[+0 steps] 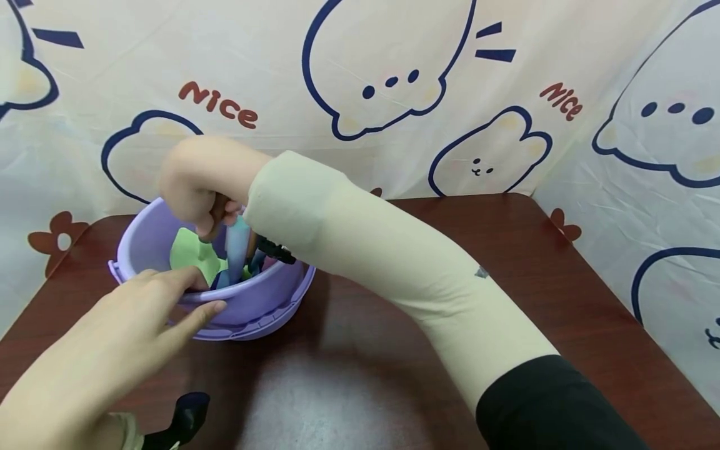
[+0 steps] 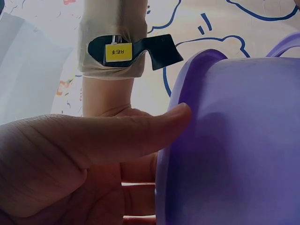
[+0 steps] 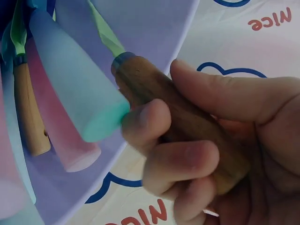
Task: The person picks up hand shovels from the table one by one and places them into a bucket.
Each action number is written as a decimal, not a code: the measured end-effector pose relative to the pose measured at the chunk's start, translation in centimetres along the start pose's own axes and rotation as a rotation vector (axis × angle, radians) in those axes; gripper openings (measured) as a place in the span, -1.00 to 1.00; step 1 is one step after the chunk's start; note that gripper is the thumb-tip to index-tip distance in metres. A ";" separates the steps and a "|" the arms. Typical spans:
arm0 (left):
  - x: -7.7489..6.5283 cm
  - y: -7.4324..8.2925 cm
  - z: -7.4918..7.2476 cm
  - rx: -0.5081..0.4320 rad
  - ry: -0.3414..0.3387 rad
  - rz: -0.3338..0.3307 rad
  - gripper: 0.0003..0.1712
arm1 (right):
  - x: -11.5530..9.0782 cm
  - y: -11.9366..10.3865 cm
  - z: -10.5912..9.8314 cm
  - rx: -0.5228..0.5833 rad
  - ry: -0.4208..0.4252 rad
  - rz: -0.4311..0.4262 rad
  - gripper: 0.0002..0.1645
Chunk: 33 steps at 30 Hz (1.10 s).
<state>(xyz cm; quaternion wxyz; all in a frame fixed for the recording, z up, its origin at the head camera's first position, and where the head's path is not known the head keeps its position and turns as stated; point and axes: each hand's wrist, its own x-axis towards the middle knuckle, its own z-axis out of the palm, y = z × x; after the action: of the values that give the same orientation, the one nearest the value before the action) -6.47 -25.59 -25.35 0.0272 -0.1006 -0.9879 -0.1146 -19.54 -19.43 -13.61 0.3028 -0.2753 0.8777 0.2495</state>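
A purple plastic bucket stands at the left of the table. My left hand grips its near rim, thumb outside and fingers over the edge; the left wrist view shows the thumb against the purple wall. Above the bucket's inside, my right hand holds a garden trowel by its wooden handle, fingers and thumb wrapped round it. The trowel's narrow green neck points into the bucket, where a broad green piece lies; its full blade is partly hidden. Beside the right fingers stands a light-blue handle with a teal end.
A pink handle and another wooden handle with a green neck also stick out of the bucket. The dark brown table extends to the right. A printed cloth hangs behind it.
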 end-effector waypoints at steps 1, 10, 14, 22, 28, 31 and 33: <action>0.0 0.0 0.0 0.000 0.009 0.006 -0.62 | 0.0 -0.1 0.1 -0.002 0.028 -0.011 -0.84; -0.1 0.1 -0.1 0.004 0.045 0.028 -0.65 | 0.2 -0.2 0.8 0.032 0.141 -0.137 -0.48; 0.0 0.0 -0.1 0.006 0.036 0.023 -0.66 | 0.3 -0.4 0.8 0.007 0.143 -0.172 -0.53; -0.1 0.0 -0.2 -0.003 0.030 0.025 -0.66 | 0.3 -0.7 0.9 0.025 0.114 -0.189 -0.56; -0.1 0.1 -0.3 -0.004 -0.014 -0.009 -0.63 | 0.2 0.1 1.0 0.080 0.178 -0.226 -0.87; -0.2 0.2 -0.2 -0.005 -0.019 -0.010 -0.62 | 0.2 0.6 1.2 0.112 0.187 -0.253 -0.92; -0.2 0.3 -0.2 -0.002 -0.011 -0.004 -0.63 | 0.3 1.0 1.3 0.138 0.189 -0.265 -0.93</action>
<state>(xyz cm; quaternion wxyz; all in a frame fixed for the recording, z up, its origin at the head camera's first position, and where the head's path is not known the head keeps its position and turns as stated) -6.24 -25.42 -25.08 0.0213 -0.0995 -0.9881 -0.1152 -19.83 -18.04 -14.41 0.2673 -0.3894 0.8732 0.1197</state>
